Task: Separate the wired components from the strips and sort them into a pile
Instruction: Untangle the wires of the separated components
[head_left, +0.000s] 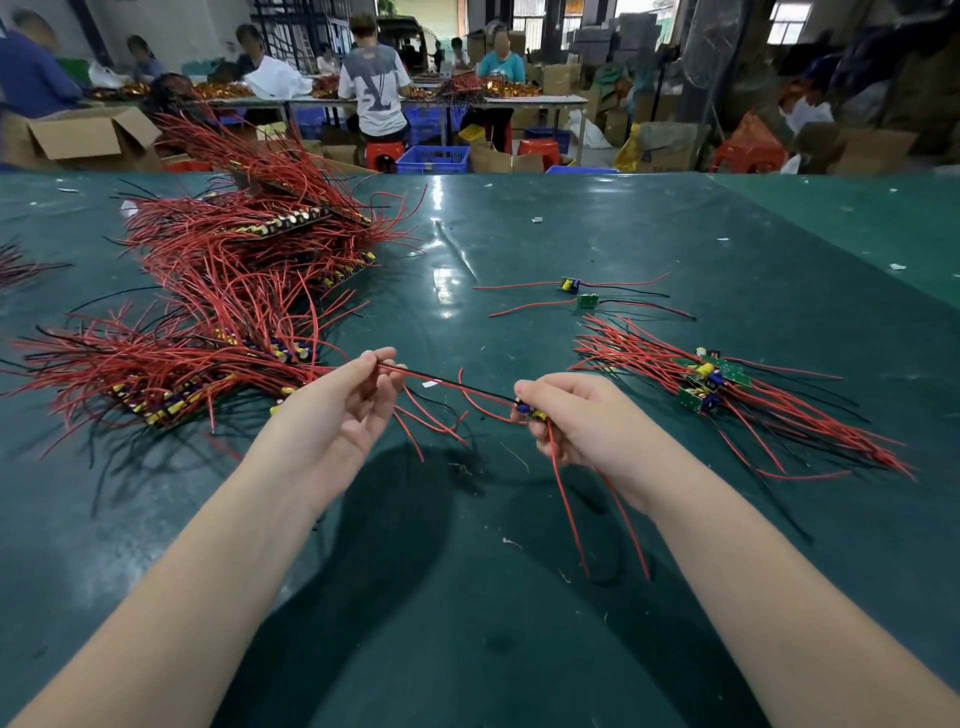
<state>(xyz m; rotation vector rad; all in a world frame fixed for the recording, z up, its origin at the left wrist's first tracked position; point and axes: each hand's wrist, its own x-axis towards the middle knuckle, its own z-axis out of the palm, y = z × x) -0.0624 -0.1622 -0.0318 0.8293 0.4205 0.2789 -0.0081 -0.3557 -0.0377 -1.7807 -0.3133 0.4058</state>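
Red-wired strips mostly remain left of the small pile; left hand pinches a wire, right hand grips a component.

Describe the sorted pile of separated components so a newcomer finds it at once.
On the green table, look right of the right hand. The sorted pile lies there: small green boards stacked together, red and black wires fanning both ways. Unlike the two stray components farther back, it is bunched; unlike the left heap, no strips.

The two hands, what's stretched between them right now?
In the head view, a thin wire runs taut from the left hand, which pinches its end, to the small wired component gripped in the right hand, above the green table.
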